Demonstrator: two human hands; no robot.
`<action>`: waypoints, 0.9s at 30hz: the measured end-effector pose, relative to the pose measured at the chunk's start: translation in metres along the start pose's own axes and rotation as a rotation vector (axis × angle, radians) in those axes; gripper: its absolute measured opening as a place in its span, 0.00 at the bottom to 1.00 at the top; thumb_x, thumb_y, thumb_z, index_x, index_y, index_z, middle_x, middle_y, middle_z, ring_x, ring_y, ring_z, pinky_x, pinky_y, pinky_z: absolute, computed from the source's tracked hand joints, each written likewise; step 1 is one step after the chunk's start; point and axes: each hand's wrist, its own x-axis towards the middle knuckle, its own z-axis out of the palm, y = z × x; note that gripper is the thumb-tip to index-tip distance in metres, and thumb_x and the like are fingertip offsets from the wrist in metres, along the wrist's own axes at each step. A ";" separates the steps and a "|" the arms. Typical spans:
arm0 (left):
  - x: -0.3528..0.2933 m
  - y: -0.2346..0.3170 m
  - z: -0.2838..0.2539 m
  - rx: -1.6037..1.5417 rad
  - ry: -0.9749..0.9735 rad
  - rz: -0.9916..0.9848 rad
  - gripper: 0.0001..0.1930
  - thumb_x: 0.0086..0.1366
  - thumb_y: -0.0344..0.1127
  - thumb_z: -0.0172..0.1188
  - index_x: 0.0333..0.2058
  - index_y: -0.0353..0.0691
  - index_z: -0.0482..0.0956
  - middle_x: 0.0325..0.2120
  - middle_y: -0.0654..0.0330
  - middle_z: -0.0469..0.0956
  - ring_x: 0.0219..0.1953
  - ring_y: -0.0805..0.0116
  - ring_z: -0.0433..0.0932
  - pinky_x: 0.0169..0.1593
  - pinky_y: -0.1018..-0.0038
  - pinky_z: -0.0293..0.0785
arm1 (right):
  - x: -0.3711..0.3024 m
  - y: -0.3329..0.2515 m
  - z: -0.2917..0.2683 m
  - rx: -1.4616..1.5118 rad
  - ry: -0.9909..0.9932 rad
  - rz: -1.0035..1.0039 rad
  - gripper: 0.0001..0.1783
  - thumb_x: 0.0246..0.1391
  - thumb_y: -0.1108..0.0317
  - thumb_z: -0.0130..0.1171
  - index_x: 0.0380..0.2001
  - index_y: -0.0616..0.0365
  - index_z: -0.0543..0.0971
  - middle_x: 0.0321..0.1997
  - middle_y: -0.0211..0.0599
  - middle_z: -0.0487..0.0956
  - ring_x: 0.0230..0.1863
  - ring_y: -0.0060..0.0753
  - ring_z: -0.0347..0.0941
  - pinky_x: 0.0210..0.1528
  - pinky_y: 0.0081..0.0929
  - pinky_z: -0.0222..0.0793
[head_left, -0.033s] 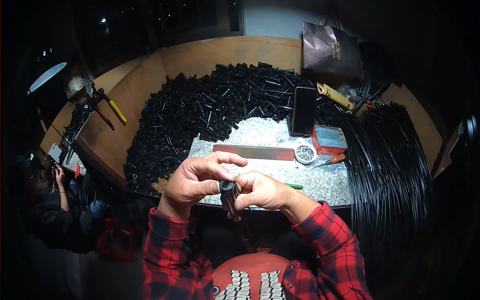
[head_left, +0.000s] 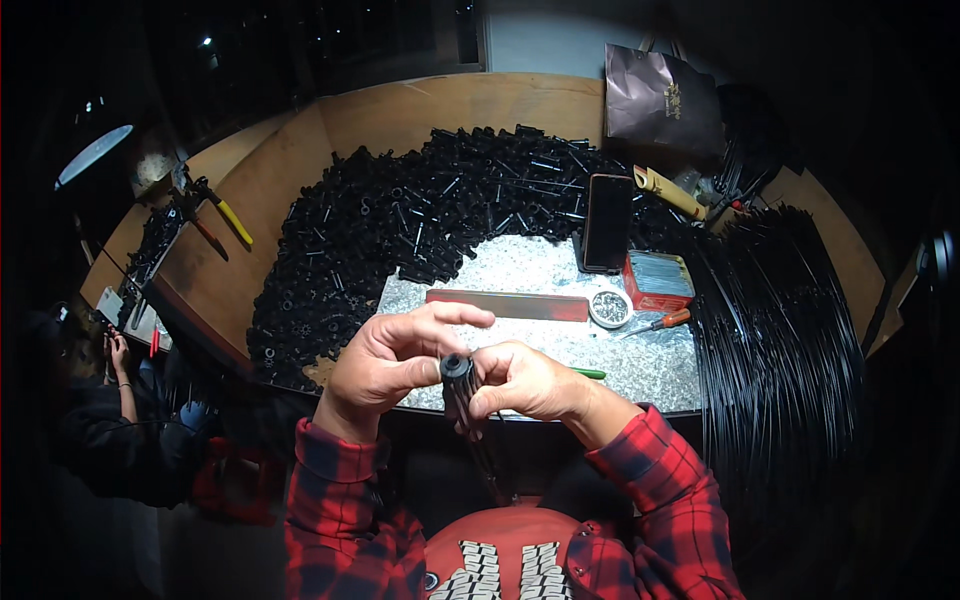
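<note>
Upright between my hands, just in front of the table edge, is a black umbrella-frame hub [head_left: 456,368], a round plastic piece with a hole in its top. Thin dark ribs hang from it toward my lap. My right hand [head_left: 528,383] pinches the hub's right side between thumb and fingers. At its left, the thumb of my left hand [head_left: 372,368] presses near the rim; the index finger reaches out over the table, and the other fingertips are partly hidden behind the hub.
Black tubular plastic parts [head_left: 350,240] lie heaped at left and back. Long black rods [head_left: 780,330] cover the right. Nearby are a flat bar [head_left: 510,305], phone [head_left: 606,222], dish of small parts [head_left: 609,307], red box [head_left: 660,290] and screwdriver [head_left: 672,318]. A co-worker's hand [head_left: 118,350] shows far left.
The hub's top has shifted and tilted very slightly between my fingers. Both hands otherwise keep their places.
</note>
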 end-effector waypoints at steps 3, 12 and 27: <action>0.000 0.008 0.012 -0.072 0.270 -0.098 0.29 0.56 0.32 0.67 0.53 0.31 0.64 0.42 0.51 0.77 0.39 0.75 0.77 0.42 0.81 0.74 | 0.002 0.002 0.006 -0.080 0.191 -0.116 0.08 0.50 0.69 0.64 0.26 0.62 0.76 0.27 0.32 0.77 0.28 0.22 0.72 0.32 0.22 0.69; -0.012 0.010 0.030 0.524 0.505 -0.031 0.20 0.54 0.23 0.66 0.45 0.32 0.71 0.31 0.57 0.81 0.34 0.75 0.80 0.39 0.80 0.76 | 0.007 0.000 0.033 -0.720 0.520 -0.423 0.12 0.50 0.73 0.63 0.22 0.62 0.70 0.21 0.29 0.71 0.24 0.15 0.66 0.25 0.19 0.63; -0.015 0.031 0.024 0.899 0.151 0.105 0.11 0.57 0.26 0.61 0.40 0.33 0.76 0.31 0.53 0.78 0.32 0.61 0.80 0.38 0.72 0.73 | 0.000 -0.006 0.033 -0.610 0.450 -0.207 0.10 0.52 0.70 0.63 0.24 0.62 0.73 0.23 0.26 0.73 0.25 0.13 0.65 0.26 0.17 0.62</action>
